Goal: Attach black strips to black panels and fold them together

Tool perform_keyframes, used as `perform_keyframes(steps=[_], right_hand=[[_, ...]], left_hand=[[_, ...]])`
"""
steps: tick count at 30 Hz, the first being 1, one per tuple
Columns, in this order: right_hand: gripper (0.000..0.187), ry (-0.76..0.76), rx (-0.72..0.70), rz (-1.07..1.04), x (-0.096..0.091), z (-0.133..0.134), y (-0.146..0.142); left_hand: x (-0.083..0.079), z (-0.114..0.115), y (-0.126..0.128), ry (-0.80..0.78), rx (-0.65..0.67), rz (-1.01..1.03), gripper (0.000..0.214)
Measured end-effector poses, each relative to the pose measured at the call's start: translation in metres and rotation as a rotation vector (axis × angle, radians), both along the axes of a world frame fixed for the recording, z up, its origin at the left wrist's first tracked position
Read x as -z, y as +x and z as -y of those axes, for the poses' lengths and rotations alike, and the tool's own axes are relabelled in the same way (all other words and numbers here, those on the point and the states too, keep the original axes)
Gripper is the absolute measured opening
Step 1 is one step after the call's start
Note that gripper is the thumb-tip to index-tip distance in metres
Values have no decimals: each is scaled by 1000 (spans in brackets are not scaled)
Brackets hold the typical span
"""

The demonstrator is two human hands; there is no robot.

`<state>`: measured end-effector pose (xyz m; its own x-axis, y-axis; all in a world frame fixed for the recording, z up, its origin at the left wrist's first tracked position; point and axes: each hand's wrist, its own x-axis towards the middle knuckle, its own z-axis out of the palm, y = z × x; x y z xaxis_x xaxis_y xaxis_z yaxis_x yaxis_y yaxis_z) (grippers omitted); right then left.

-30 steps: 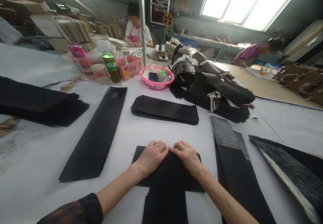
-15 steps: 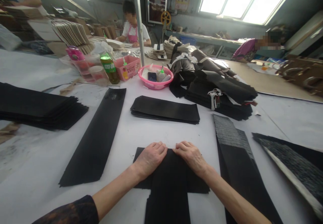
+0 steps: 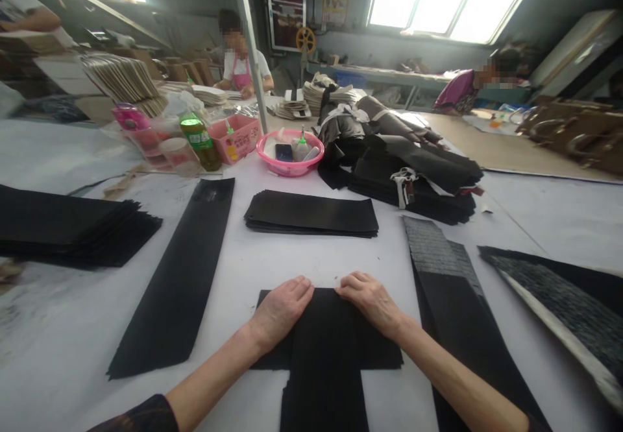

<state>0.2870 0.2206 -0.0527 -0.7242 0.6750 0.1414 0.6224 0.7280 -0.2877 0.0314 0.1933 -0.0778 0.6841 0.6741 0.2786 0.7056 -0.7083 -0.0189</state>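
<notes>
My left hand (image 3: 281, 309) and my right hand (image 3: 368, 300) lie flat, palms down, on a black sheet (image 3: 327, 335) near the front of the white table (image 3: 302, 257). The fingers are stretched out and press on the sheet's far edge, a small gap between the two hands. A narrower black strip (image 3: 325, 386) runs from under the hands toward me, crossing the wider sheet. Neither hand holds anything.
A long black strip (image 3: 180, 276) lies to the left, a black stack (image 3: 311, 213) ahead, another stack (image 3: 63, 224) far left, textured strips (image 3: 448, 283) to the right. A pink bowl (image 3: 290, 153), a green bottle (image 3: 197, 139) and a dark pile (image 3: 403, 166) stand further back. Two people sit at the rear.
My hands have slid slightly apart along the sheet's far edge, opening a gap between them. The view has tilted a little.
</notes>
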Motion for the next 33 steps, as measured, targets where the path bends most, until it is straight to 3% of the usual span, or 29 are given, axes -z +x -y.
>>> perform_keyframes(steps=[13,20,29,33], right_hand=[[23,19,-46,42,-4,-4,1],[22,-21,-35,-42,0,-5,7],[20,-43,12,-50,3,-1,20],[21,-46,54,-60,6,3,22]], left_hand=[[-2,0,-6,23,34,-106,36],[-2,5,-10,56,21,-80,37],[6,7,-14,124,-3,-143,46],[14,9,-17,126,-27,-118,39]])
